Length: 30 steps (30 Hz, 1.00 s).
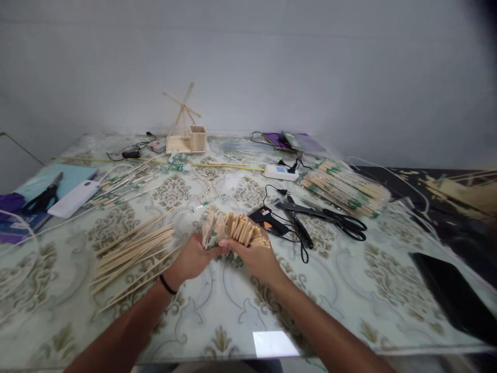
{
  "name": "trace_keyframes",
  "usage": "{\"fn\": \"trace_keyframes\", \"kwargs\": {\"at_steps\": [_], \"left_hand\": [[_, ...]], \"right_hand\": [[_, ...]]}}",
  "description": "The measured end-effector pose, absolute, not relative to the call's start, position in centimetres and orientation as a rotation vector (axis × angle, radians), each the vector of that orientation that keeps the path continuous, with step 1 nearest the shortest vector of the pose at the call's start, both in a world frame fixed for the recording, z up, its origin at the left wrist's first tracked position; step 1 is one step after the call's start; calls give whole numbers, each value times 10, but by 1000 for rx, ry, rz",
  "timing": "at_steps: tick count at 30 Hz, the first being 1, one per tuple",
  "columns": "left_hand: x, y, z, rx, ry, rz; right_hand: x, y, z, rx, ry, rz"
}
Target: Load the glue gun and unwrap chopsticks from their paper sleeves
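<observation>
My left hand (198, 256) and my right hand (256, 259) come together over the middle of the table, both closed around a bundle of wooden chopsticks (238, 228). The stick ends fan out above my fingers, and some plastic wrapping shows on the left part of the bundle. My palms hide its lower part. To the left of my left hand lies a spread of loose wooden chopsticks (134, 251). A black glue gun (268, 221) rests just beyond my right hand.
Large scissors (330, 215) and a plastic pack of chopsticks (345, 189) lie right. A stick-built windmill model (198, 139) stands at the back. A white power strip (281, 172) has cables. At left are black-handled scissors (44, 197); a dark tablet-like slab (452, 295) lies front right.
</observation>
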<state>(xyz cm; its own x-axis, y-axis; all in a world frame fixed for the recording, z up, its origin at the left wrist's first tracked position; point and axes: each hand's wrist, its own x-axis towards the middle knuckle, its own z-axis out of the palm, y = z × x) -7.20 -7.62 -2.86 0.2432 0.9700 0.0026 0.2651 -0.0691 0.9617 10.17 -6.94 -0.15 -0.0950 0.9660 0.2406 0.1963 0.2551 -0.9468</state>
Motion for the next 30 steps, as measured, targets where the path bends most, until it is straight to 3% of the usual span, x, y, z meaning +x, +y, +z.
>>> {"fn": "trace_keyframes", "kwargs": {"at_steps": [7,22,30], "left_hand": [[-72,-76,-29,1500,1137,924],[-74,-74,-34,1554,1115,905],[-78,-77,-21,1618,1101,1052]], "right_hand": [[114,-66,29,-1132,-1439,948],[97,-66,4,-1105,-1496,1185],[90,-62,7,-1134,-1456,1123]]}}
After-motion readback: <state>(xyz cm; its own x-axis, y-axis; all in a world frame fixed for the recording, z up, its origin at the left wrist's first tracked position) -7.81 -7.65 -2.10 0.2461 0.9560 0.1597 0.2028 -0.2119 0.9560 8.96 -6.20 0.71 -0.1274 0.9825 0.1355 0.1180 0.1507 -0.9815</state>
